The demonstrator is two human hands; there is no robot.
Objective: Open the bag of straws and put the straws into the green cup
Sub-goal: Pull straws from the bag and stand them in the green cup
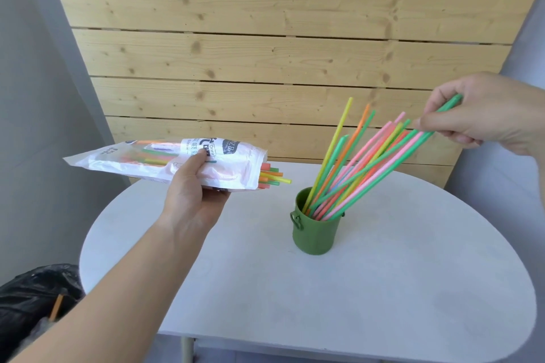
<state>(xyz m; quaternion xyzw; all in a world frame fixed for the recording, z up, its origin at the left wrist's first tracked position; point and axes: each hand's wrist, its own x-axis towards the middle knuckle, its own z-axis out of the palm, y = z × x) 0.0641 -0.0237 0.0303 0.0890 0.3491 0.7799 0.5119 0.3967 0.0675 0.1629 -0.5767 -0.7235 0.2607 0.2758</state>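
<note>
L hand (194, 200) is gripping the bag (141, 160) from under, thumb on top. The bag's open mouth, w/ leftover straws (274, 178) poking out, is pointing at the green cup (317, 227), which is standing btwn the hands. R hand (483, 115) is pinching a green straw (424, 134) by its top, low end in the cup. Best bet: slide it down alongside the others before letting go.

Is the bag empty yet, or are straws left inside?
Not empty: the bag, held by the left hand, has straw ends poking out of its open mouth.
</note>
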